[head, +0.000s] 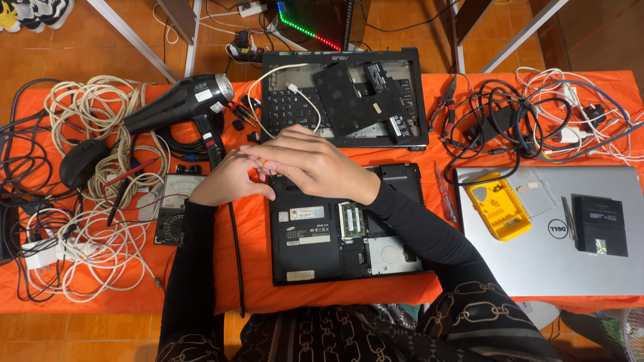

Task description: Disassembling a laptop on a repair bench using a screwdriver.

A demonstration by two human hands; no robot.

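A black laptop base (315, 248) lies upside down on the orange cloth, its memory and drive bays uncovered. My left hand (225, 181) and my right hand (305, 161) meet over its upper left corner. Between the fingers a thin orange-tipped tool (263, 163) shows, pinched by the fingers of both hands; most of it is hidden. Both arms wear black sleeves.
A keyboard frame (295, 107) with loose black covers lies behind. A black hair dryer (181, 104), a meter (176, 208), a mouse (80, 163) and tangled white cables (94, 248) fill the left. Right: pliers (444, 100), black cables, a silver laptop (537, 261) bearing a yellow bit case (498, 206).
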